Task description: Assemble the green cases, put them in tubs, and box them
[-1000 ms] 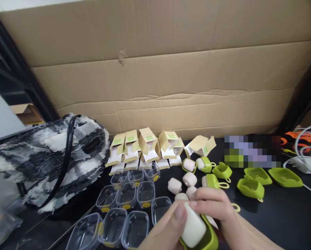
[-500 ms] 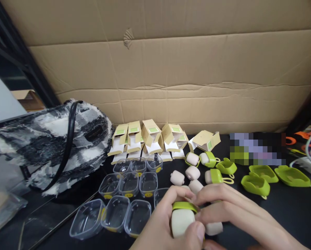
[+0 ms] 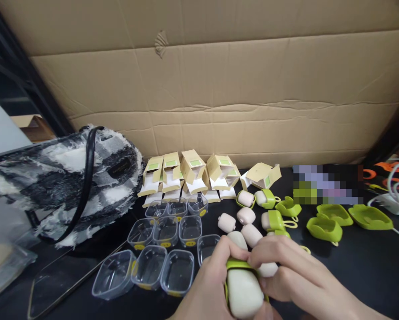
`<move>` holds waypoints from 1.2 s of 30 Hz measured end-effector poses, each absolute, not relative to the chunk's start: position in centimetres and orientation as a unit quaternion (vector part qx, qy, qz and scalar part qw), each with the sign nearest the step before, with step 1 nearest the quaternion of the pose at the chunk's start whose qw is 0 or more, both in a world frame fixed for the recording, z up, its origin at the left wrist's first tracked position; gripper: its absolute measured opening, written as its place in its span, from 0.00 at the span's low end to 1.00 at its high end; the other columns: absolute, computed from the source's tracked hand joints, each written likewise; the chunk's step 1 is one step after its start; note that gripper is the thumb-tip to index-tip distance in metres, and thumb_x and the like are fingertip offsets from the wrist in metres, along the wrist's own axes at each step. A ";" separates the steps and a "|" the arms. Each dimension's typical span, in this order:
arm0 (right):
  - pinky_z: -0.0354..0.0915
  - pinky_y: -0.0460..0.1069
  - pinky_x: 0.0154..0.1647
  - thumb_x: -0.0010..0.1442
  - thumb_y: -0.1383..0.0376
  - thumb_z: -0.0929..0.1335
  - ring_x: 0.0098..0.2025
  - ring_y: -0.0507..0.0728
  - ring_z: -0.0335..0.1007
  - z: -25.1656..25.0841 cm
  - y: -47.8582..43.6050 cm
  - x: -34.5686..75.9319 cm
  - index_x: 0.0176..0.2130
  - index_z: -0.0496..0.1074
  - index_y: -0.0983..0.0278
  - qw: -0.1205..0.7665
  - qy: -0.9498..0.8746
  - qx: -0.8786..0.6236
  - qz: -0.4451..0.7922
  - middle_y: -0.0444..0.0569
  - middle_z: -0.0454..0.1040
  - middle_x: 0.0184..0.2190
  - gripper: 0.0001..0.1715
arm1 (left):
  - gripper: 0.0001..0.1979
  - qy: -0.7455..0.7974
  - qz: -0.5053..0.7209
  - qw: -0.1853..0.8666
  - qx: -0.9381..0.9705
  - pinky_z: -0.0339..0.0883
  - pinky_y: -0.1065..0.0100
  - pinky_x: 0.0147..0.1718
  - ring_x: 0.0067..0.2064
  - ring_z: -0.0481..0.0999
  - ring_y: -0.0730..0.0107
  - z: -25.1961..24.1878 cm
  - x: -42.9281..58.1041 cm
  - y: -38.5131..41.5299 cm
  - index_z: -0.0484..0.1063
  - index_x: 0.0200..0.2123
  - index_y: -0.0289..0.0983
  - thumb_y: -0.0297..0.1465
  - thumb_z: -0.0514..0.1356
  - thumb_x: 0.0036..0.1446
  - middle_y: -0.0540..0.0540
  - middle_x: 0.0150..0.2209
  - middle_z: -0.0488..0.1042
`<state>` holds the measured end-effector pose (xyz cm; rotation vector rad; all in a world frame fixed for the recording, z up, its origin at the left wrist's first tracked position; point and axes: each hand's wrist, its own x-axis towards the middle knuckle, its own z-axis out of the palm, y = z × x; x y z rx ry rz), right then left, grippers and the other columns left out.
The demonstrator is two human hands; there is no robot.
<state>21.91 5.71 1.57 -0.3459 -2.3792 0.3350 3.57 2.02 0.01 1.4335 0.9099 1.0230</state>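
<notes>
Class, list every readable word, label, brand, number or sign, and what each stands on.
No text can be read.
Yellow stickers on the clear tubs: marks too small.
Green labels on the cardboard boxes: too small.
Dark patch on the shaggy bag: too blurred.

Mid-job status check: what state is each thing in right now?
Left hand: closed around the held cover
Right hand: fingers bent at the cover's edge
Held green cover: around part of the pale piece
Held pale piece: at least partly inside the cover
Loose pale pieces: uncovered
Green covers at right: open side up
Clear tubs: open, lidless
Cartons: flaps open
Bag: open or shut, cannot tell
</notes>
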 end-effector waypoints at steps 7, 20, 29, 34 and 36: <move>0.71 0.46 0.51 0.55 0.74 0.70 0.48 0.55 0.77 2.8 6.5 22.3 0.45 0.67 0.57 0.387 -0.900 -0.157 0.123 0.48 0.78 0.45 0.19 | 0.19 0.340 0.514 0.628 0.475 0.58 0.76 0.29 0.28 0.66 0.80 1.5 3.8 1.1 0.64 0.42 0.39 0.35 0.69 0.53 0.53 0.33 0.70; 0.74 0.49 0.46 0.51 0.69 0.71 0.49 0.59 0.74 0.8 7.4 21.7 0.53 0.62 0.56 0.468 -0.849 -0.187 0.160 0.50 0.74 0.45 0.31 | 0.31 0.328 0.520 0.698 0.367 0.74 0.59 0.41 0.45 0.81 0.59 -0.8 5.0 1.3 0.57 0.54 0.50 0.44 0.69 0.53 0.43 0.58 0.68; 0.72 0.56 0.39 0.59 0.60 0.70 0.37 0.58 0.74 4.9 18.2 27.6 0.51 0.68 0.64 0.349 -0.806 -0.474 -0.059 0.50 0.75 0.38 0.21 | 0.25 0.320 0.374 -0.055 0.869 0.66 0.50 0.57 0.56 0.73 0.47 2.3 1.1 2.8 0.69 0.53 0.42 0.22 0.63 0.52 0.39 0.51 0.77; 0.73 0.53 0.40 0.66 0.59 0.67 0.39 0.54 0.75 2.1 21.6 29.7 0.48 0.72 0.64 0.213 -0.820 -0.530 -0.042 0.48 0.76 0.44 0.14 | 0.14 0.388 0.303 -0.199 0.848 0.66 0.54 0.57 0.51 0.74 0.52 4.6 0.6 3.1 0.72 0.46 0.35 0.22 0.58 0.56 0.40 0.44 0.78; 0.73 0.53 0.40 0.66 0.59 0.67 0.40 0.54 0.75 1.2 22.0 29.7 0.48 0.72 0.63 0.176 -0.830 -0.528 -0.027 0.49 0.76 0.46 0.13 | 0.13 0.402 0.300 -0.200 0.841 0.66 0.51 0.56 0.51 0.73 0.52 4.5 0.3 3.3 0.71 0.46 0.35 0.22 0.57 0.58 0.40 0.44 0.77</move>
